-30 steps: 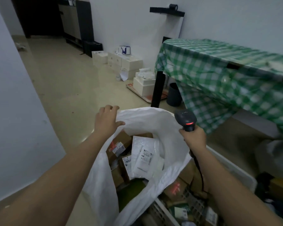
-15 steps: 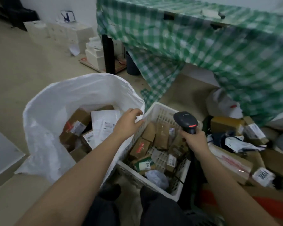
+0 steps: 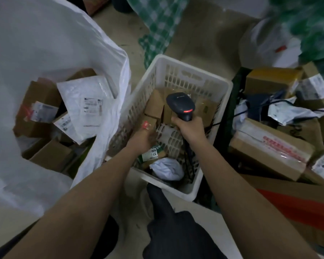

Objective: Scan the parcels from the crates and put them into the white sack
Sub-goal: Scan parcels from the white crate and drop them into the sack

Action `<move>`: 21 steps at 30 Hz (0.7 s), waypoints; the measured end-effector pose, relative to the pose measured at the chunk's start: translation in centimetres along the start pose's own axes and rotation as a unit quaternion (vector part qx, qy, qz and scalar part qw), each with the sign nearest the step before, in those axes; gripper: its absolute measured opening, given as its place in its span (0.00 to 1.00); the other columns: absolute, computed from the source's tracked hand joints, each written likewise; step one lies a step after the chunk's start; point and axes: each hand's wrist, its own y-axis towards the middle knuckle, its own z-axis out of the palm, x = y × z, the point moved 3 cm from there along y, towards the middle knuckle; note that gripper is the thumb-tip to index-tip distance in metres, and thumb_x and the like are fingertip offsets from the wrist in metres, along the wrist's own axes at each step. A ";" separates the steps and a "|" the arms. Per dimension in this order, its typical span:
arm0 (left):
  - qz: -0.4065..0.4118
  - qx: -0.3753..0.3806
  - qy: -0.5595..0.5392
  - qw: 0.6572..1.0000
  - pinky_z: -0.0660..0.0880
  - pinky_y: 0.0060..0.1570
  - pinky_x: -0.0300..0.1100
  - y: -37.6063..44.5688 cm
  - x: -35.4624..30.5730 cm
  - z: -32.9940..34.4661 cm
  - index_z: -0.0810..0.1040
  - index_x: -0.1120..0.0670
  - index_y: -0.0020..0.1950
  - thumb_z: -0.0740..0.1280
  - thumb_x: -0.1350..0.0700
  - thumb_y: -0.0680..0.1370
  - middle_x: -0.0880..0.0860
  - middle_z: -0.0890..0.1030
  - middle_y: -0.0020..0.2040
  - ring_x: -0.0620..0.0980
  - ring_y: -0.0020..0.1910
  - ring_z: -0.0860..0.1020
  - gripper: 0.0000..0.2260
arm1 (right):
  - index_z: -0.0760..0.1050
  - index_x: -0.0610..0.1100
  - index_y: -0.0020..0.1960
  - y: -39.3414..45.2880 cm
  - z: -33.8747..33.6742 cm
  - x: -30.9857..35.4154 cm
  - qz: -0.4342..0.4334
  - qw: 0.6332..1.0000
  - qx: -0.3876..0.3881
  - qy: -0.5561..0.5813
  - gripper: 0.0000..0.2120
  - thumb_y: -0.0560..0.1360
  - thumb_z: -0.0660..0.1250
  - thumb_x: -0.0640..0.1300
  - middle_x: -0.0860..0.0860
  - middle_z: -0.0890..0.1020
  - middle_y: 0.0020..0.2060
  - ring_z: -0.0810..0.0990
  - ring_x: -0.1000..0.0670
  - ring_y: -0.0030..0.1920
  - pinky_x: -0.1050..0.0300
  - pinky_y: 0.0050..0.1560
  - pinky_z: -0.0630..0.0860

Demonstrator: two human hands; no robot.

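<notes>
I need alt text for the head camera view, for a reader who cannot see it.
A person's right hand holds a black barcode scanner over a white crate of parcels, while the left hand reaches in. A white sack holding parcels stands open beside it.

Left hand (image 3: 142,139) reaches into white crate (image 3: 193,71); right hand (image 3: 191,128) grips scanner (image 3: 180,105).
</notes>
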 end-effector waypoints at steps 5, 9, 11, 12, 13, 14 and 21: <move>0.000 0.067 0.188 0.980 0.67 0.66 0.49 1.7 2.8 2.9 0.72 0.52 0.71 0.62 0.54 0.80 0.58 0.67 0.72 0.59 0.69 0.66 0.18 | 0.74 0.39 0.38 2.3 0.4 -2.1 0.018 1.000 0.003 0.003 0.08 0.73 0.72 0.38 0.47 0.75 0.29 0.75 0.49 0.33 0.55 0.37 0.68; -0.044 0.100 0.287 0.952 0.59 0.69 0.56 1.8 3.2 3.9 0.49 0.41 0.78 0.56 0.42 0.81 0.58 0.48 0.77 0.61 0.75 0.50 0.27 | 0.75 0.37 0.38 3.1 0.3 -3.0 0.010 1.000 0.003 0.010 0.08 0.72 0.72 0.37 0.46 0.75 0.28 0.75 0.48 0.33 0.55 0.36 0.69; -0.067 0.100 0.269 0.955 0.56 0.70 0.57 2.3 3.0 3.8 0.46 0.40 0.78 0.55 0.36 0.79 0.58 0.46 0.78 0.61 0.75 0.48 0.31 | 0.75 0.38 0.37 3.5 0.2 -3.3 0.009 1.000 0.003 0.010 0.08 0.72 0.72 0.38 0.45 0.76 0.29 0.75 0.48 0.33 0.54 0.37 0.70; -0.077 0.101 0.255 0.958 0.56 0.70 0.57 2.6 2.8 3.8 0.45 0.40 0.78 0.55 0.34 0.78 0.58 0.46 0.78 0.61 0.75 0.48 0.33 | 0.75 0.37 0.38 3.6 0.1 -3.4 0.010 1.000 0.005 0.011 0.08 0.72 0.72 0.38 0.43 0.76 0.30 0.75 0.48 0.33 0.54 0.37 0.70; -0.082 0.102 0.246 0.960 0.56 0.70 0.56 2.9 2.5 3.7 0.45 0.40 0.78 0.56 0.32 0.77 0.58 0.47 0.78 0.62 0.75 0.49 0.35 | 0.76 0.36 0.40 3.7 0.0 -3.5 0.010 1.000 0.008 0.014 0.07 0.72 0.72 0.38 0.41 0.76 0.31 0.75 0.47 0.33 0.53 0.37 0.70; -0.083 0.104 0.245 0.960 0.57 0.70 0.55 3.1 2.1 3.6 0.46 0.41 0.78 0.57 0.32 0.76 0.59 0.47 0.78 0.62 0.75 0.50 0.36 | 0.76 0.36 0.42 3.8 0.0 -3.6 0.012 1.000 0.009 0.017 0.06 0.73 0.72 0.38 0.40 0.76 0.32 0.76 0.46 0.33 0.52 0.37 0.70; -0.030 0.042 0.180 0.982 0.64 0.65 0.54 1.7 -0.9 0.9 0.52 0.47 0.78 0.71 0.43 0.72 0.63 0.60 0.72 0.67 0.68 0.61 0.41 | 0.75 0.39 0.36 2.6 -0.5 -3.7 0.021 0.999 -0.020 0.046 0.09 0.73 0.72 0.38 0.42 0.75 0.32 0.74 0.47 0.34 0.52 0.38 0.69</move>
